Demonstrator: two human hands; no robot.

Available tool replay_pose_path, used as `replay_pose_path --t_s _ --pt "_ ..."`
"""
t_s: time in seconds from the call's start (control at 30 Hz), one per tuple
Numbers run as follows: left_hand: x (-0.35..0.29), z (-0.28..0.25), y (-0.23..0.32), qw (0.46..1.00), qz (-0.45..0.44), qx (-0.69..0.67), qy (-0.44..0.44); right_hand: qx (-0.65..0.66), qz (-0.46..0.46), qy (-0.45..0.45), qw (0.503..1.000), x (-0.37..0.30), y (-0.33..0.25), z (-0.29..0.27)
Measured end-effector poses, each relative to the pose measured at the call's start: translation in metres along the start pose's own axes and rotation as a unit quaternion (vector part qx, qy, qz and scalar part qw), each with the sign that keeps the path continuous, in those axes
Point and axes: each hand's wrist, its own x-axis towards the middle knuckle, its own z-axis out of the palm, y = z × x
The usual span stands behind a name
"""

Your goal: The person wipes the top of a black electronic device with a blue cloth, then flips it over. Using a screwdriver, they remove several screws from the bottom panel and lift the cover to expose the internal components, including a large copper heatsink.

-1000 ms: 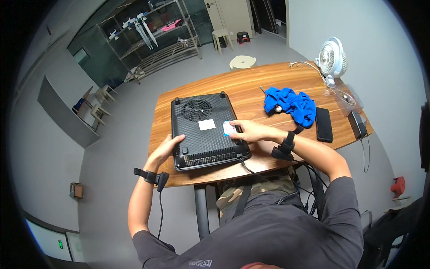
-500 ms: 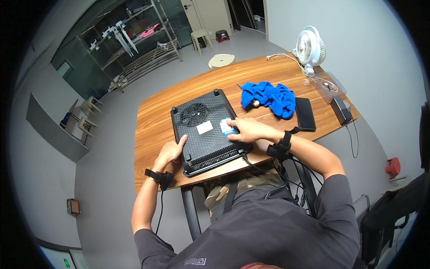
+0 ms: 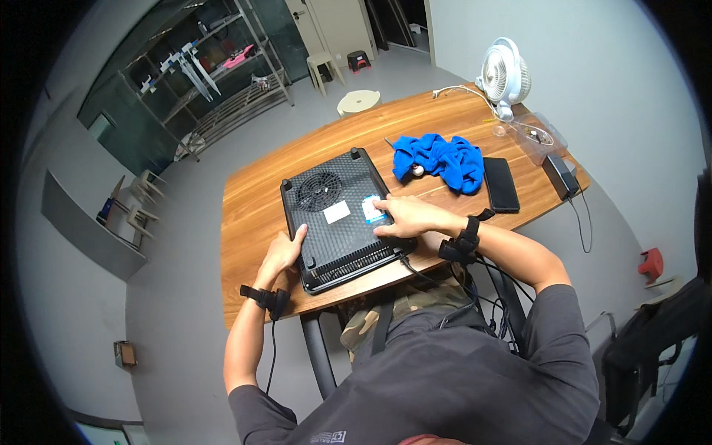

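A black induction cooker (image 3: 337, 211) lies upside down on the wooden table in front of me. Its underside shows a round fan grille, small corner feet, a white label and a blue-and-white sticker. My left hand (image 3: 282, 252) is closed on its left edge, thumb on top and fingers hidden below the side. On the right edge, my right hand (image 3: 410, 216) has a similar grip, with the thumb near the sticker. A black cord (image 3: 417, 271) leaves the near right corner of the cooker.
A crumpled blue cloth (image 3: 445, 162) lies right of the cooker, beside a black phone-like slab (image 3: 502, 185). Farther right are a black power adapter (image 3: 559, 176), a clear plastic tray (image 3: 535, 141) and a white fan (image 3: 506, 78). A cream stool (image 3: 359, 101) stands beyond the table (image 3: 256, 185).
My view has shifted slightly. Both hands stay on the edges of the induction cooker, which shows no clear movement on the table.
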Motion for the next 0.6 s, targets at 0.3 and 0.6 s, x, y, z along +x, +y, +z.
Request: replay_pose_path --t_s 0.3,0.6 --pt "-0.008 0.004 0.011 0.999 0.009 0.02 0.035 0.007 0.023 -0.042 0.999 -0.002 -0.01 -0.013" --pt "-0.012 0.0 0.02 0.999 0.014 0.046 -0.017 -0.131 -0.024 0.12 0.984 0.043 0.069 -0.083"
